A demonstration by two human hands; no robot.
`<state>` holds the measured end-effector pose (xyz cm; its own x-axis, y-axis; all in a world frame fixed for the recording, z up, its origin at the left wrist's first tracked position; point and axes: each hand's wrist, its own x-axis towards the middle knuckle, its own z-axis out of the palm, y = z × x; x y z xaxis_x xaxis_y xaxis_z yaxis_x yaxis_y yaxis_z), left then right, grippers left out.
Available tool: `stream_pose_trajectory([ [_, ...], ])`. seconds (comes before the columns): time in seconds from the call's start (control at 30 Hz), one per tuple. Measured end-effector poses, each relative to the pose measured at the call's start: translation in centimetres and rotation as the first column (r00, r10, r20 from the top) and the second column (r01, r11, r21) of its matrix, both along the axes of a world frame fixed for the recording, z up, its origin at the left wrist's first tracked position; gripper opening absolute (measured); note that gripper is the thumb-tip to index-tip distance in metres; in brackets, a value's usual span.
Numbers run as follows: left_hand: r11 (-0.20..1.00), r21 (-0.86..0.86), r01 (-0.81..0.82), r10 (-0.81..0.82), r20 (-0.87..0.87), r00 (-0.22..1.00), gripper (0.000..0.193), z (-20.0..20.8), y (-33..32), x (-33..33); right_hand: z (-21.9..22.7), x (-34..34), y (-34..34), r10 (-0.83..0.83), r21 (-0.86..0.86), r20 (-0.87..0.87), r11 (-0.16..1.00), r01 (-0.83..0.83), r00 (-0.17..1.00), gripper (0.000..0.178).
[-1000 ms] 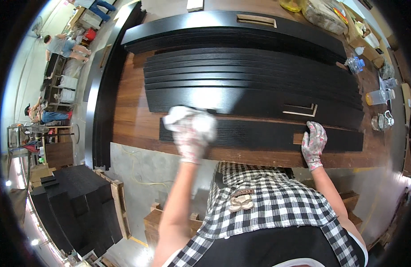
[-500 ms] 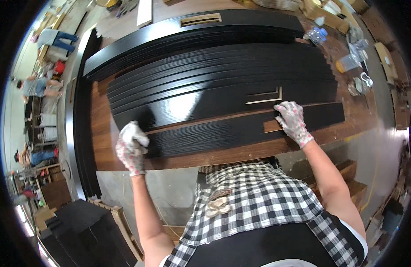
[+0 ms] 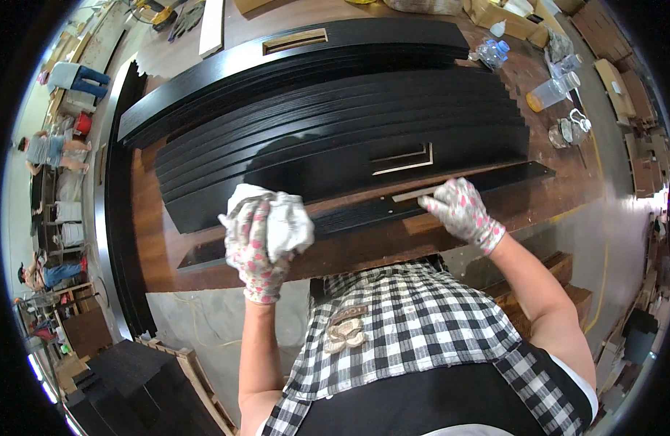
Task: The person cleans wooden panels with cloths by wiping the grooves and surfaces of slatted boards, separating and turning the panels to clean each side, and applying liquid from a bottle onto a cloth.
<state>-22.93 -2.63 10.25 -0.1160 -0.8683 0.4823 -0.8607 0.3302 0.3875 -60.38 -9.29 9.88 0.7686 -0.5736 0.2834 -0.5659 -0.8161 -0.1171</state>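
Left hand (image 3: 258,243), gloved, clenched around a white rag (image 3: 280,218), raised over the near black board (image 3: 364,214). Right hand (image 3: 462,211), gloved, fingers flat, pressing that board's far-right stretch. Stack of black boards (image 3: 327,131) just beyond both hands. Bottles (image 3: 549,91) well beyond right hand.

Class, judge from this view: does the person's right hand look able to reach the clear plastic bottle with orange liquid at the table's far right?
Probably not without stepping sideways. The right hand rests on the near black wooden strip, while the clear plastic bottle with orange liquid stands far beyond the stacked black boards.
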Motion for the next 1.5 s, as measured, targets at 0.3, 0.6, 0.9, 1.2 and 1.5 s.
stream_pose_trajectory([
  [0.3,0.859,0.503,0.093,-0.154,0.081,0.985,0.085,-5.0,3.9,-6.5,-2.3,3.9,2.9,-0.215,0.127,0.129,0.972,0.199,0.968,0.035],
  [0.6,0.574,0.509,-0.641,0.701,0.098,0.706,0.042,-6.9,5.7,13.7,-4.7,4.7,3.3,-0.320,0.069,0.011,0.945,0.319,0.947,0.040],
  [0.9,0.800,0.591,-0.102,0.040,0.116,0.992,0.084,-7.4,2.5,-10.1,-4.1,4.1,2.8,-0.302,0.089,0.032,0.950,0.298,0.953,0.041],
  [1.2,0.698,0.489,0.522,-0.377,-0.369,0.850,0.067,-3.6,-3.0,-5.0,-2.6,12.0,4.9,-0.391,0.733,0.392,0.679,-0.025,0.833,0.042],
  [1.5,0.902,0.405,0.147,-0.217,0.132,0.967,0.083,-4.6,-1.2,-2.3,-0.3,0.9,1.8,-0.774,0.726,0.618,0.629,0.276,0.139,0.031],
])
